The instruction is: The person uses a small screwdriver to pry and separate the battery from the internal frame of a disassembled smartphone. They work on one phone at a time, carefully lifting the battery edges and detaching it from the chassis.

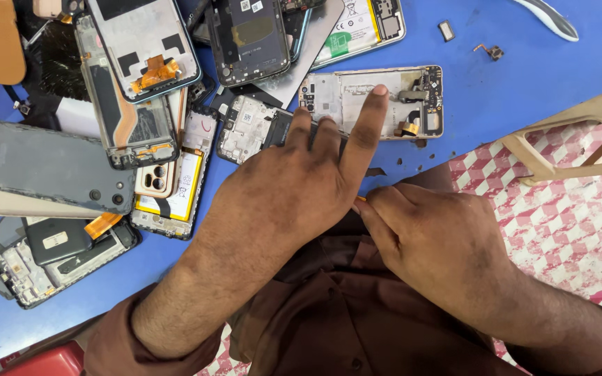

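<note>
My left hand (294, 188) lies flat over an opened phone at the blue table's near edge. Its index finger stretches onto a silver phone frame (412, 97), the other fingertips resting on a black part (283, 129) beside a bare circuit board frame (245, 129). My right hand (426, 237) is curled just right of it, pinching a small tool with an orange tip (361, 199) that pokes under the left hand. What lies beneath the left palm is hidden.
Several dismantled phones, back covers and batteries are piled on the blue table (538, 63) at left and top. Small loose parts (494, 51) lie at upper right. A beige plastic stool (566, 132) stands over the pink checkered floor (566, 223) at right.
</note>
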